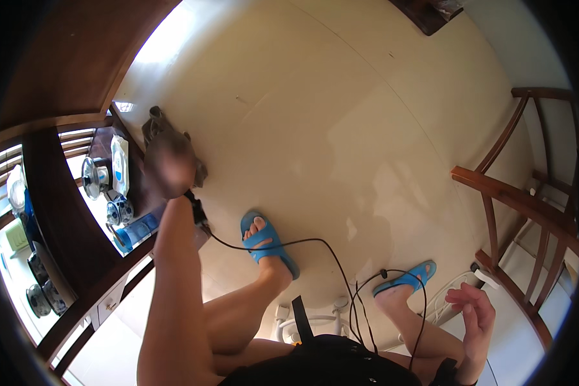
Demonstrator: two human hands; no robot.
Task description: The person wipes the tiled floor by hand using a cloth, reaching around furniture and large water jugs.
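My left hand reaches out to the upper left, at the end of a stretched arm. It is blurred, so its fingers cannot be made out. A crumpled dark brown-grey cloth-like item shows around and beyond that hand; whether I grip it or only overlap it in view, I cannot tell. At my left wrist sits a black band, from which a black cable loops across to my lap. My right hand hangs at the lower right with loosely bent fingers, thumb apart, holding nothing.
At left, a dark wooden table bears a wipes pack, a glass lid, a blue-and-white porcelain jar and a blue bottle. A wooden chair stands at right. Blue slippers are on my feet.
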